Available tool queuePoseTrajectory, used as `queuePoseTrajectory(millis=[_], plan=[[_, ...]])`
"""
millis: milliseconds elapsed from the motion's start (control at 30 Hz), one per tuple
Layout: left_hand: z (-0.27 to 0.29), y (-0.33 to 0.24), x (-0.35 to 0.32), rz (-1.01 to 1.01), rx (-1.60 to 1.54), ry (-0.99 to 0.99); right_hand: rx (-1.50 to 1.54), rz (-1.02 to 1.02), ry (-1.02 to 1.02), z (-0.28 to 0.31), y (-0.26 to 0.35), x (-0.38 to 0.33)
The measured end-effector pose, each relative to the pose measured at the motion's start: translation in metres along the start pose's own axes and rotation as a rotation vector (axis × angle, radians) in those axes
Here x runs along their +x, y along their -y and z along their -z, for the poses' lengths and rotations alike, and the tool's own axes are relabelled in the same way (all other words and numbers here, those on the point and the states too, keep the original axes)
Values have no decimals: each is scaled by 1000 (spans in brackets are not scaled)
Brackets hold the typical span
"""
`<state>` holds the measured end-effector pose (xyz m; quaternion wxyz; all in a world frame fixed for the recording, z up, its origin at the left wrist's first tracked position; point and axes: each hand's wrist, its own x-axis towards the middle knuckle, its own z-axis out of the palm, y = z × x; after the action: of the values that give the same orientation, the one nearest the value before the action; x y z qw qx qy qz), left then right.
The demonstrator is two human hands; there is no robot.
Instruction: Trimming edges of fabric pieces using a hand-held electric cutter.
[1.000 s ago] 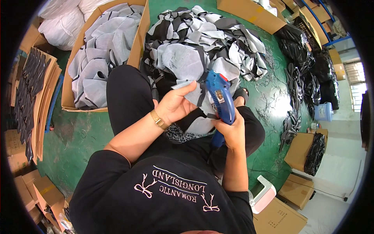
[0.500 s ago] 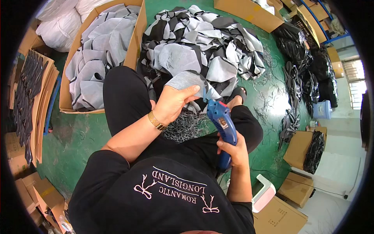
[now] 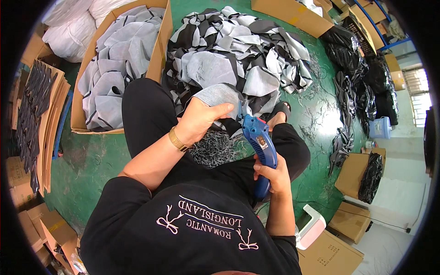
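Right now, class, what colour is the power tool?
The power tool is mostly blue, best seen in the head view.

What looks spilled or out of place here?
Mainly the thin trimmings: heaped between the legs, with more littering the green floor right of the fabric pile, loose rather than contained. Nothing looks odd at the hands: the left hand holds grey fabric, the right hand a blue cutter.
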<state>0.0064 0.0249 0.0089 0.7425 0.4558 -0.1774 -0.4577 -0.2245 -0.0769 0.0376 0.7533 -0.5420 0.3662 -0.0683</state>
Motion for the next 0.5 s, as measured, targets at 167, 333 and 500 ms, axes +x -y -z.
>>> queuePoseTrajectory(millis=[167,333,500], plan=[[-5,-24,-4,-52,187,60,-86,21,-2,2,12,-2],[3,-27,1,-135,442,142,-207,10,-4,7,28,-6],[-15,-50,-9,-64,564,197,-296,16,-11,13,36,-7]])
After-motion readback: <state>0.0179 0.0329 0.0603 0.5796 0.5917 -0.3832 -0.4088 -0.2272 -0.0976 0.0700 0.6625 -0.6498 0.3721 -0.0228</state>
